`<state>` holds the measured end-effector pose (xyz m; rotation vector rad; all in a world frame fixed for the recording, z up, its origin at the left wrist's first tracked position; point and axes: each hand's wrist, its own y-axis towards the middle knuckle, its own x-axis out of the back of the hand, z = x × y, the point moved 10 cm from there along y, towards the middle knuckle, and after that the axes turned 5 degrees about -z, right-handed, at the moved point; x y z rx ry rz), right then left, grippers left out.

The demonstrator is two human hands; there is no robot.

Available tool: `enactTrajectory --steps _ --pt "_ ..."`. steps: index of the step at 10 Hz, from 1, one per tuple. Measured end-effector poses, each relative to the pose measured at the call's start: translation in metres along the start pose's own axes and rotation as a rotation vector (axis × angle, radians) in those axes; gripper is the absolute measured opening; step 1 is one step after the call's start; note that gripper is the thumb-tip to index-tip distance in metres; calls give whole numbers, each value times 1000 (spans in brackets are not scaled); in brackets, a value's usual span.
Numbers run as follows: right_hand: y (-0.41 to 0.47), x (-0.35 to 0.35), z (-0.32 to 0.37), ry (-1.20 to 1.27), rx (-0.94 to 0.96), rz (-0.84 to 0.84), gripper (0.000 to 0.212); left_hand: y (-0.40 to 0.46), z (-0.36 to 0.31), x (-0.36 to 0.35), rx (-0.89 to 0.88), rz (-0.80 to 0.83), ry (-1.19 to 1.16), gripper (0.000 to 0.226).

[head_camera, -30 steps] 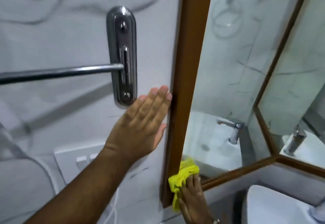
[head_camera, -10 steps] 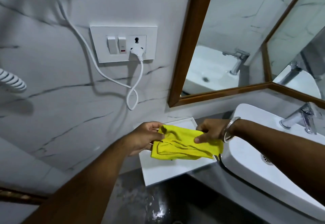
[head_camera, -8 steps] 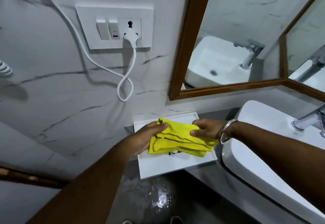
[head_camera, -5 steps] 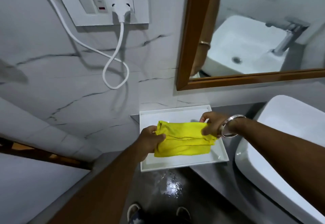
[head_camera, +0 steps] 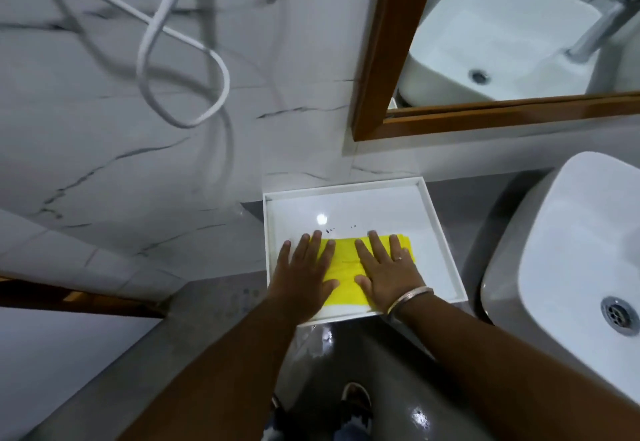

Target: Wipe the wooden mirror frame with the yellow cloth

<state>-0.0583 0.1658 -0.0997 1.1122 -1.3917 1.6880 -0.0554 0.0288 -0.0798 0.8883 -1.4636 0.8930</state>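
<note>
Both hands' grip flat, spread, left hand (head_camera: pixel 304 277), right hand (head_camera: pixel 388 270), pressing yellow cloth (head_camera: pixel 343 267), white tray (head_camera: pixel 440 232)

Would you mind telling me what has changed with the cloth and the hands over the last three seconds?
The yellow cloth left the wooden mirror frame, was folded between both hands and came down into the white tray. The left hand, earlier flat on the wall, and the right hand let go their pinch and now press it flat. The tray and basin have not moved.
</note>
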Motion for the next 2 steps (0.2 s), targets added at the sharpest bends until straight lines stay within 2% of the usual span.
enactTrajectory --steps 1,2 --pt "8 1 -1 26 -89 -89 69 8 10 15 -35 -64 93 81" --pt "-8 18 3 -4 -101 -184 72 0 19 31 -14 -88 141 89"
